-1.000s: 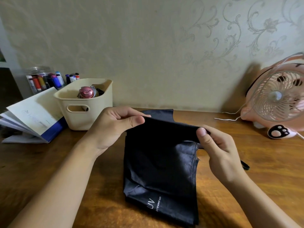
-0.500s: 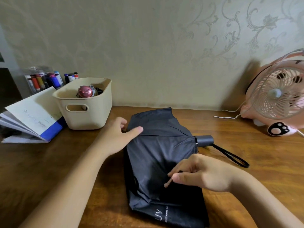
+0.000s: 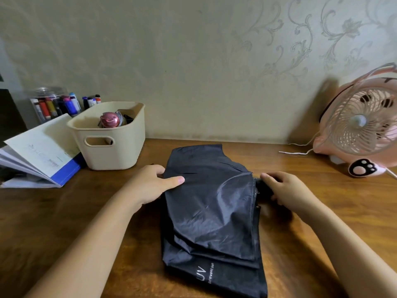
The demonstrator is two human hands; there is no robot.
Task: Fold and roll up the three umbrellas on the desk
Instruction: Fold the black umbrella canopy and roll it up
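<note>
A black folding umbrella [image 3: 212, 214] lies flat on the wooden desk [image 3: 322, 211], its canopy spread in layered panels with white "UV" lettering near the front edge. My left hand [image 3: 150, 184] holds the canopy's left edge, thumb laid on top of the fabric and fingers tucked at the side. My right hand [image 3: 285, 190] grips the dark handle at the canopy's right side; the handle is mostly hidden under the fingers. A pink-capped rolled umbrella [image 3: 110, 119] stands in the cream basket [image 3: 111, 151].
A pink desk fan [image 3: 363, 127] with a white cord stands at the right. At the left lie an open booklet [image 3: 40, 153] and a clear jar of markers [image 3: 53, 104] against the wall.
My right hand left the middle of the canopy and moved right onto the handle, covering it. The canopy now lies flatter in layers. My left hand stays at the left edge.
</note>
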